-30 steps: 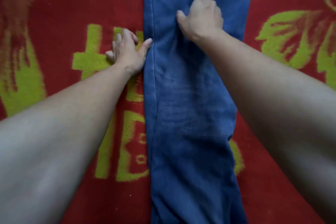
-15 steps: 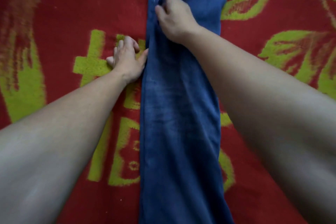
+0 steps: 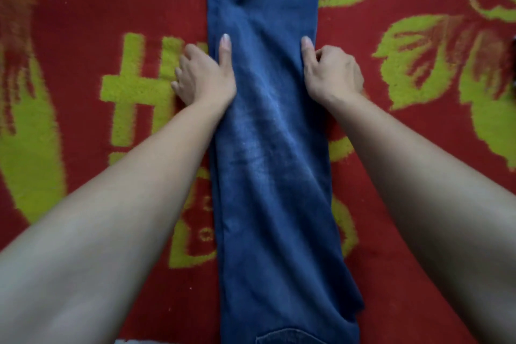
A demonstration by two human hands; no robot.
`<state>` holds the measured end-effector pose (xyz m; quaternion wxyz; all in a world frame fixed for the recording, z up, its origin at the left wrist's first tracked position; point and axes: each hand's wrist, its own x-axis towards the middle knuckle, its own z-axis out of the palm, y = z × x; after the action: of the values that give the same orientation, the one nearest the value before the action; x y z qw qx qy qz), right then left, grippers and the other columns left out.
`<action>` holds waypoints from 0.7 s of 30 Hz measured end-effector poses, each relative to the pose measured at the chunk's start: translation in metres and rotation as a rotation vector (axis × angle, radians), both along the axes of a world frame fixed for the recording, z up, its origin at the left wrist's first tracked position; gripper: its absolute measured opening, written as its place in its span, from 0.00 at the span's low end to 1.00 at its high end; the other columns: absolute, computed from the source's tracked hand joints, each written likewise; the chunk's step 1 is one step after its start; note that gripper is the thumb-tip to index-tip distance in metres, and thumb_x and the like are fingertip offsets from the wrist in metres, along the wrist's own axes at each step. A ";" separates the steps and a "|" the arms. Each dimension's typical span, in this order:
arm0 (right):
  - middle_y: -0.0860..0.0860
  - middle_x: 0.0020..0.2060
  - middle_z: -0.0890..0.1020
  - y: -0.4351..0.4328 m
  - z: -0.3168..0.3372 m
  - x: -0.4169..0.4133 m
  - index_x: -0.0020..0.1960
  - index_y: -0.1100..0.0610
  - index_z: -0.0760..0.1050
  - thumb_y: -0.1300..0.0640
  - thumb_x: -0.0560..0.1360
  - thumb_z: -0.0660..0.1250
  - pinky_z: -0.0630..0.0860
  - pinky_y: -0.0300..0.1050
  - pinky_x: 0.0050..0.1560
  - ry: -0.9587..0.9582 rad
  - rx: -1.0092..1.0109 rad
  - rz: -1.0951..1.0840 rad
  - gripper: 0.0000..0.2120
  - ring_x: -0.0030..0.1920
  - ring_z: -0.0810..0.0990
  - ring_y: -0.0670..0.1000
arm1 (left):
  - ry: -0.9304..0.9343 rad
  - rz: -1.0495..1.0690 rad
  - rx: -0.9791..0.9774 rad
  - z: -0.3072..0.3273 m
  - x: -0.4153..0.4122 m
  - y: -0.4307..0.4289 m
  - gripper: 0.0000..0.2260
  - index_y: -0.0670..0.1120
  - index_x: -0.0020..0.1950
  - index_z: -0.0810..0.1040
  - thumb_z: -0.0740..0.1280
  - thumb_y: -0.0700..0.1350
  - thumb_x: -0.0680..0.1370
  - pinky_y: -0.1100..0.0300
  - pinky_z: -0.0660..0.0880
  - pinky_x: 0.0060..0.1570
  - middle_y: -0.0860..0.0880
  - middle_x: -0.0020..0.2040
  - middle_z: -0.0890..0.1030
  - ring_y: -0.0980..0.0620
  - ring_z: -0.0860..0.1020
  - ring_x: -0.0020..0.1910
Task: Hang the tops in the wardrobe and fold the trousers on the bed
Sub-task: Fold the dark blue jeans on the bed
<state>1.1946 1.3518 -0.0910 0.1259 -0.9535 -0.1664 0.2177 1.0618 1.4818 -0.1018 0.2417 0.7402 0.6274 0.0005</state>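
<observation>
Step in hand: folding the trousers. No tops or wardrobe in view.

Trousers [image 3: 273,162]: blue denim, laid flat as one long strip on the red and green blanket [image 3: 83,22], presumably the bed cover. The legs look already doubled onto each other. A back pocket [image 3: 290,336] sits at the strip's near end; the far end runs out of frame.

Left hand [image 3: 203,75]: at the trousers' left edge, past the middle of the strip. Thumb [image 3: 225,49] lies straight on top of the denim, fingers curl down at the edge. Narrow grip, holding the edge as far as I can tell; fingertips are hidden.

Right hand [image 3: 333,75]: mirrors it at the trousers' right edge, thumb [image 3: 306,49] on the denim, fingers curled. Same narrow grip on the edge.

Some creases run diagonally between the hands.

Next move, my read: lift both edges together and carry the far half over onto the pocket end, or the reverse. It needs an even pull on both sides so the edges stay lined up, then a flat press to kill the creases.
</observation>
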 end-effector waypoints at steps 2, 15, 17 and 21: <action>0.61 0.57 0.81 0.006 -0.004 -0.002 0.57 0.58 0.78 0.33 0.81 0.48 0.68 0.50 0.50 -0.011 -0.008 0.006 0.33 0.60 0.77 0.64 | 0.034 0.010 0.010 -0.005 0.008 -0.002 0.27 0.42 0.66 0.69 0.52 0.63 0.82 0.47 0.67 0.63 0.41 0.65 0.77 0.40 0.74 0.65; 0.59 0.56 0.81 0.017 -0.027 0.031 0.62 0.59 0.71 0.35 0.81 0.53 0.69 0.51 0.51 -0.124 0.159 0.032 0.28 0.58 0.78 0.62 | 0.016 -0.158 0.083 -0.016 0.039 0.027 0.25 0.43 0.65 0.74 0.47 0.58 0.85 0.51 0.69 0.58 0.40 0.65 0.78 0.39 0.74 0.64; 0.53 0.49 0.80 0.005 -0.021 0.035 0.52 0.54 0.75 0.33 0.79 0.54 0.66 0.46 0.47 -0.016 0.211 -0.006 0.26 0.55 0.78 0.58 | -0.034 -0.217 0.067 -0.012 0.028 0.023 0.27 0.41 0.62 0.75 0.47 0.60 0.84 0.50 0.68 0.58 0.37 0.63 0.78 0.37 0.74 0.63; 0.47 0.33 0.73 -0.046 -0.013 -0.005 0.30 0.55 0.66 0.30 0.77 0.58 0.64 0.46 0.39 0.211 0.279 -0.209 0.30 0.37 0.72 0.48 | -0.034 -0.188 0.029 -0.001 -0.016 -0.013 0.32 0.41 0.55 0.79 0.46 0.64 0.82 0.49 0.71 0.54 0.35 0.57 0.80 0.36 0.77 0.58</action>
<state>1.1898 1.3057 -0.1038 0.2953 -0.9108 -0.0807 0.2770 1.0461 1.4692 -0.1027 0.2408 0.7990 0.5509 -0.0004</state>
